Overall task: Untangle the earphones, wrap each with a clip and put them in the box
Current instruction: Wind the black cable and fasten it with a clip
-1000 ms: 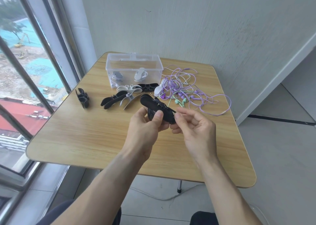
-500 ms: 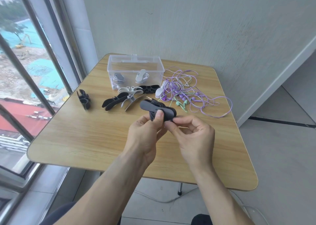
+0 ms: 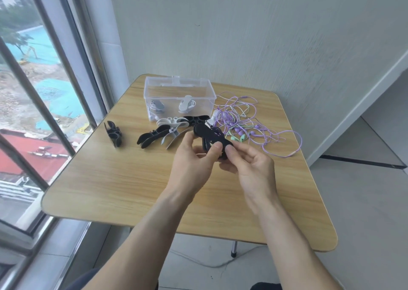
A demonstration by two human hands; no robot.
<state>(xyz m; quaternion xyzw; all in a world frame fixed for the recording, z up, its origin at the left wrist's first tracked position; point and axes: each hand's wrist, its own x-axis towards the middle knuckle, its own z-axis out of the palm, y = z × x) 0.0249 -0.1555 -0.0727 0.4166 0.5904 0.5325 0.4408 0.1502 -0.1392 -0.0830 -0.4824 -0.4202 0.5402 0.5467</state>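
Both hands hold one black clip (image 3: 209, 136) with a dark earphone cord wound in it, above the middle of the wooden table (image 3: 123, 179). My left hand (image 3: 194, 159) grips it from the left, thumb on top. My right hand (image 3: 249, 164) pinches its right end. A tangle of purple earphones (image 3: 249, 122) with a green pair (image 3: 239, 138) lies at the back right. The clear plastic box (image 3: 178, 86) stands open at the back and holds two wrapped earphones, one in a grey clip (image 3: 157, 106) and one in a white clip (image 3: 186, 104).
Spare clips lie in front of the box: a black one (image 3: 113, 133) at the left, another black one (image 3: 150, 138), a grey one (image 3: 174, 136), a white one (image 3: 171, 122) and a black one (image 3: 196, 118). A window runs along the left; a wall stands behind.
Both hands have kept hold of the black clip and turned it a little; its right end now sits under my right fingertips. Nothing on the table has moved.
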